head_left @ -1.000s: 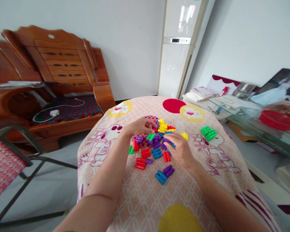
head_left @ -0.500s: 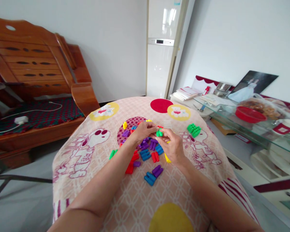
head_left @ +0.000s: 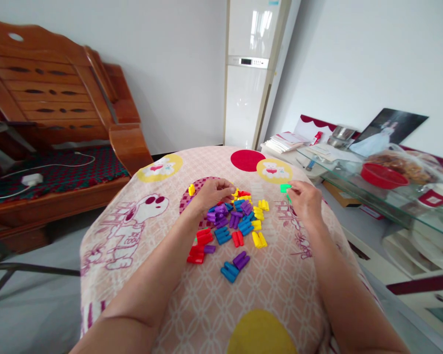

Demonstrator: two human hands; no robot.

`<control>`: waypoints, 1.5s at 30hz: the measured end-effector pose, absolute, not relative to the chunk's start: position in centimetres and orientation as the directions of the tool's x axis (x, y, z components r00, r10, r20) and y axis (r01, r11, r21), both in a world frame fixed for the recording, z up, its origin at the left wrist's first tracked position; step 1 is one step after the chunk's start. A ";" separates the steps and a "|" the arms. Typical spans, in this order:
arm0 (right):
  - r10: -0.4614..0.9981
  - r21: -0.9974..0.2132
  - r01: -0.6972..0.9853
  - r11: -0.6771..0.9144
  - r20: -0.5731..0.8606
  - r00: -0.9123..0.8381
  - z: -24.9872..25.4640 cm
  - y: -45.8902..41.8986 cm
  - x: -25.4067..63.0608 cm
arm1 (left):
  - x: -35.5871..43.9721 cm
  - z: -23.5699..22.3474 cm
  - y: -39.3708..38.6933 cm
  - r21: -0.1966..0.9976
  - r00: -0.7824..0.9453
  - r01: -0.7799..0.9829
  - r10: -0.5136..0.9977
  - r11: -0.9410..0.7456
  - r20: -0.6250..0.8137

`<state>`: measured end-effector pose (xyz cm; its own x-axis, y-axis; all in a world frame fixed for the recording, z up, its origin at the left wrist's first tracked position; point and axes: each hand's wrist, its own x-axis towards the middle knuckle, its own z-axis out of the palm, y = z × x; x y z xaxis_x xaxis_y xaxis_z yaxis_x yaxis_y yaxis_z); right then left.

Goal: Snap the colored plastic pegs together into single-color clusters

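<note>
My right hand (head_left: 305, 201) is at the right of the table, thumb and fingers pinched on a green toy block (head_left: 285, 188). Partly behind those fingers, a bit of more green blocks (head_left: 289, 197) shows; the rest is hidden. My left hand (head_left: 214, 193) hovers over the far left part of a block pile, fingers loosely curved and apart, with nothing visible in them. In the pile lie purple blocks (head_left: 220, 212), blue blocks (head_left: 222, 235), red blocks (head_left: 204, 237) and yellow blocks (head_left: 259, 240). Nearer me, a blue block (head_left: 229, 272) touches a purple block (head_left: 241, 260).
A patterned cloth (head_left: 280, 290) covers the round table. On the left stands a wooden bench (head_left: 55, 98) with a white charger (head_left: 32, 180). To the right, a glass shelf (head_left: 339, 172) bears a red bowl (head_left: 384, 175) and papers. A tall white cabinet unit (head_left: 245, 103) stands behind.
My right hand has moved right from the middle with the green block, over to the green blocks there. My left hand has let go of it and shifted slightly left and up.
</note>
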<state>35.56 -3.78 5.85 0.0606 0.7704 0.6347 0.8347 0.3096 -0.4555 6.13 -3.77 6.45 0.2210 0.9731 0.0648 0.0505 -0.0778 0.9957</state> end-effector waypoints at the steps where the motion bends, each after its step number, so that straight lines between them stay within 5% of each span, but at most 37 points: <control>1: 0.781 -0.397 0.880 0.260 0.623 0.050 5.6 -3.3 36.6 | 5.8 6.6 -3.7 0.996 0.206 0.043 0.976 -0.078 0.068; 7: 0.877 -0.180 0.983 0.042 0.478 0.050 3.5 -1.8 38.9 | 5.1 7.0 -3.8 0.997 0.199 0.016 0.977 -0.074 0.070; 18: 0.891 -0.030 0.997 0.064 0.451 -0.044 2.8 -1.4 38.7 | 2.3 7.7 -3.6 0.994 0.079 0.021 0.991 -0.111 0.109; 24: 0.722 -0.198 0.875 0.442 0.658 -0.216 5.1 -4.6 33.2 | -1.1 8.4 -3.5 0.988 -0.100 -0.001 0.983 -0.155 0.154; 30: 0.567 -0.223 0.562 0.797 0.597 -0.568 4.4 -11.1 24.3 | -3.4 8.6 -3.7 0.975 -0.176 -0.032 0.961 -0.220 0.211; 37: 0.445 -0.146 0.422 0.895 0.358 -0.821 3.6 -13.8 17.5 | -4.5 9.0 -4.1 0.962 -0.218 -0.088 0.947 -0.260 0.236; 45: 0.404 0.072 0.436 0.897 0.263 -0.876 1.0 -11.7 10.6 | -4.8 9.4 -4.5 0.957 -0.224 -0.103 0.944 -0.271 0.243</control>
